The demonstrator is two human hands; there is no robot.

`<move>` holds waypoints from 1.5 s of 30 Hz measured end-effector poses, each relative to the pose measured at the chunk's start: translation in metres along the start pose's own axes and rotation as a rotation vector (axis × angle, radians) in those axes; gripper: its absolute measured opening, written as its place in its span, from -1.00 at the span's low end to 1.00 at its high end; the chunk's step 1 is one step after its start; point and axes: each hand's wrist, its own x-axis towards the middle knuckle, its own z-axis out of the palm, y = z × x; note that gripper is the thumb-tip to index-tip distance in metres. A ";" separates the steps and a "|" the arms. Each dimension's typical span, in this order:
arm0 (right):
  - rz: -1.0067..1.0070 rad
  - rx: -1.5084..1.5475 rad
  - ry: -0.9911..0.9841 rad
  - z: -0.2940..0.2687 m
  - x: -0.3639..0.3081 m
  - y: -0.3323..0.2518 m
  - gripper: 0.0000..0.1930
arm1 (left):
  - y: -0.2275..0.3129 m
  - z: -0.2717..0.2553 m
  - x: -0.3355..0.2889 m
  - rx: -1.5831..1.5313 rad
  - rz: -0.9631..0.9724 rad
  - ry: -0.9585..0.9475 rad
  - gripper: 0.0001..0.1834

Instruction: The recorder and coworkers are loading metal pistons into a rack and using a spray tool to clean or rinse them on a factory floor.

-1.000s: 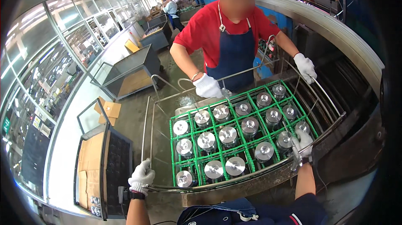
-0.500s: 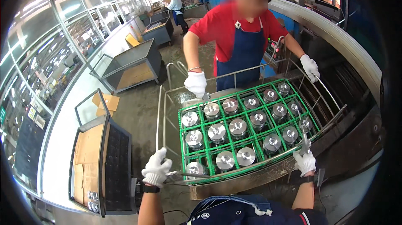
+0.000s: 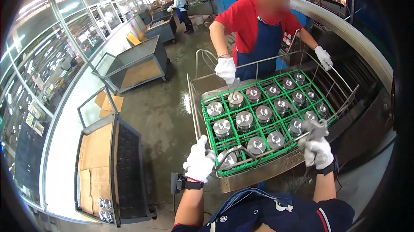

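- Gripped in the right hand (image 3: 318, 151), a tool (image 3: 317, 129) is held, blurred, at the near right edge of the rack!
- Curled at the near end of the rail (image 3: 192, 102), the left hand (image 3: 199, 160); whether it is closed around it cannot be told.
- Pistons (image 3: 244, 119) are seated in the green rack (image 3: 224, 173), framed by rails, between two people.
- Opposite, the side rail is met by one glove (image 3: 323, 58).
- Rack handling, apparently, is the step in hand; next, level support and matched timing would be called for.
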 end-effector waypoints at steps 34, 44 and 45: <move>0.176 0.064 0.793 -0.287 0.058 0.051 -0.71 | 0.005 0.022 -0.001 -0.539 -0.359 0.145 -0.75; 0.237 -0.273 0.721 -0.245 0.076 0.051 -0.76 | 0.004 0.019 -0.003 -0.513 -0.401 0.198 -0.70; 0.194 -0.072 0.768 -0.261 0.072 0.064 -0.71 | 0.003 0.020 -0.003 -0.530 -0.361 0.173 -0.72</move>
